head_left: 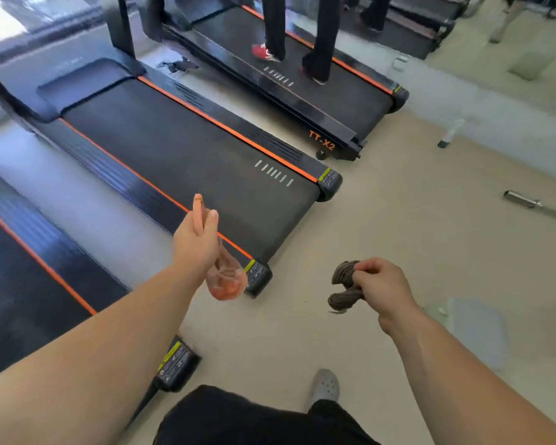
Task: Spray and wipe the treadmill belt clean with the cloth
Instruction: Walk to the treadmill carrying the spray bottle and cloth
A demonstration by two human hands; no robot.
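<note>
A black treadmill belt with orange side stripes runs from upper left to its rear end at centre. My left hand grips a clear orange spray bottle by the neck, above the belt's near rear corner; the bottle's body hangs below the hand, and its head is mostly hidden by my fingers. My right hand holds a bunched grey-brown cloth over the beige floor, to the right of the treadmill's rear end and apart from it.
A second treadmill stands behind, with a person's legs on it. Another treadmill lies at my left. A metal bar lies on the floor at right. My own foot is on the beige floor.
</note>
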